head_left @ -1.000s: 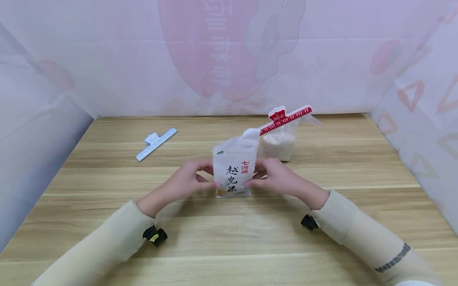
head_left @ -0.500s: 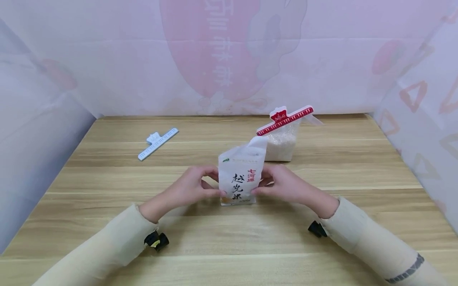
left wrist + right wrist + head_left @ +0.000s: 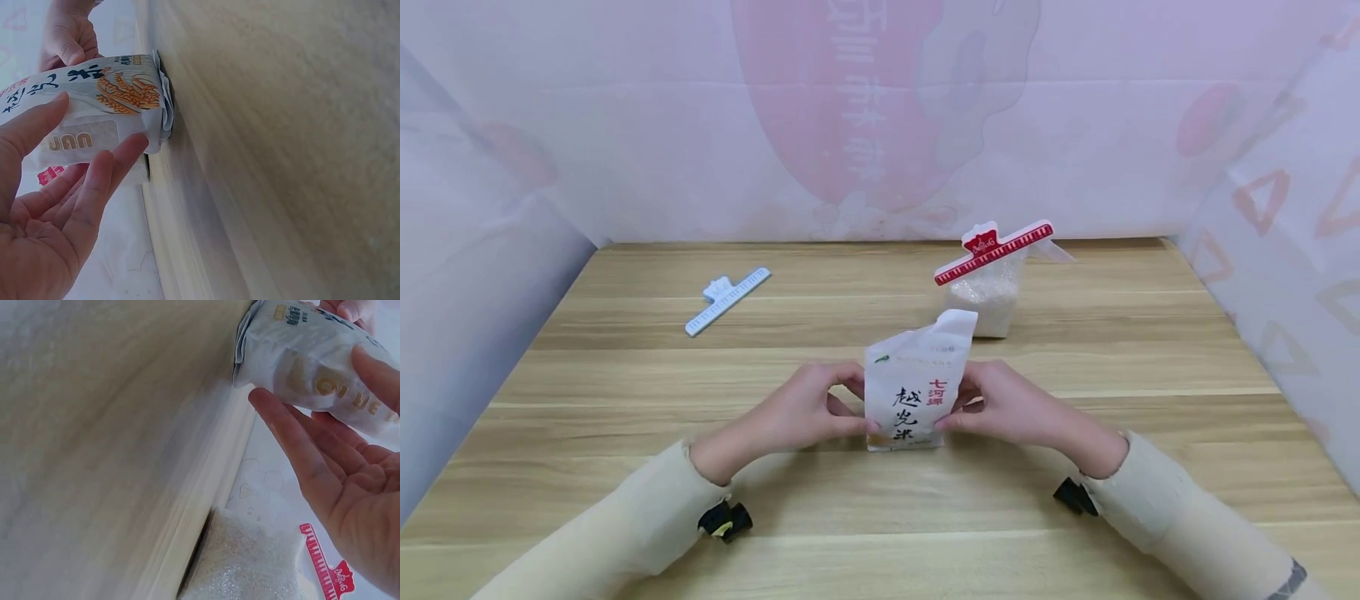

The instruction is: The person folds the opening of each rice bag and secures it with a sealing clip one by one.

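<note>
Between both hands a white rice bag (image 3: 917, 375) with black and red lettering stands upright on the table, its top edge slanting up to the right. My left hand (image 3: 808, 408) holds its left side, thumb on the front and fingers around behind. On the opposite side my right hand (image 3: 1007, 404) grips it the same way. In the left wrist view the bag (image 3: 119, 94) shows orange grain ears and a folded bottom edge. The right wrist view has the right hand (image 3: 344, 469) with its thumb and fingers about the bag (image 3: 300, 356).
Behind the bag, at the right, stands a clear bag of rice (image 3: 988, 300) with a red and white sealing clip (image 3: 996, 254) across its top. A light blue sealing clip (image 3: 727, 302) lies on the wooden table (image 3: 820, 517) at the left. A printed cloth (image 3: 662, 150) backs the table.
Both hands have brought the white rice bag toward the person and slightly right, away from the clear bag. The red clip's left end, hidden earlier, now shows. The blue clip stays put.
</note>
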The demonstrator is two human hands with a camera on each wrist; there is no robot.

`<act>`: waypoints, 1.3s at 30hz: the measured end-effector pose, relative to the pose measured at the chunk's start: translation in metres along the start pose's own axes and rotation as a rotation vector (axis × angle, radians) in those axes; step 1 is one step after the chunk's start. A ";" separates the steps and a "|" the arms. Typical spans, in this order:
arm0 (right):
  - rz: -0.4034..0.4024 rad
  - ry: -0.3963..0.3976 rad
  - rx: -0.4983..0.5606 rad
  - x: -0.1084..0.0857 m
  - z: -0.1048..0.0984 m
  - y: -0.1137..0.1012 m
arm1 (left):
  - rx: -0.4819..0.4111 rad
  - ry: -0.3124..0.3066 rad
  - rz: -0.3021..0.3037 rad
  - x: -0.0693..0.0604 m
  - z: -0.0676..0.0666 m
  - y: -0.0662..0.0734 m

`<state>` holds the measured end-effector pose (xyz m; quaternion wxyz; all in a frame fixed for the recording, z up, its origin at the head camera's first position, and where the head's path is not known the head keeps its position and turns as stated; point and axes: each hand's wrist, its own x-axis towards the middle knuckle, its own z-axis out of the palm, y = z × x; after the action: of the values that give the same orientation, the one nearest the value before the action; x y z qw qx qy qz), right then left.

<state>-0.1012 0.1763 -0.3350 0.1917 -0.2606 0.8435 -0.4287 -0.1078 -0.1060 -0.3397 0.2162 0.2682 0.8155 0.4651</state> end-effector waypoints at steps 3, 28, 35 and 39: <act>-0.014 -0.016 0.000 -0.002 0.000 0.001 | 0.007 -0.006 -0.003 -0.002 0.002 0.001; -0.178 0.197 0.204 -0.014 -0.021 -0.029 | 0.160 0.230 0.162 -0.014 -0.018 0.041; -0.407 0.291 0.306 -0.007 -0.033 -0.052 | 0.080 0.407 0.291 -0.011 -0.017 0.071; -0.512 0.350 0.275 0.001 -0.034 -0.061 | 0.072 0.435 0.331 -0.003 -0.012 0.078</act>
<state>-0.1038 0.1673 -0.2659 -0.0364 -0.3583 0.7050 -0.6110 -0.0940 -0.0825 -0.2661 -0.0529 0.2991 0.8039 0.5114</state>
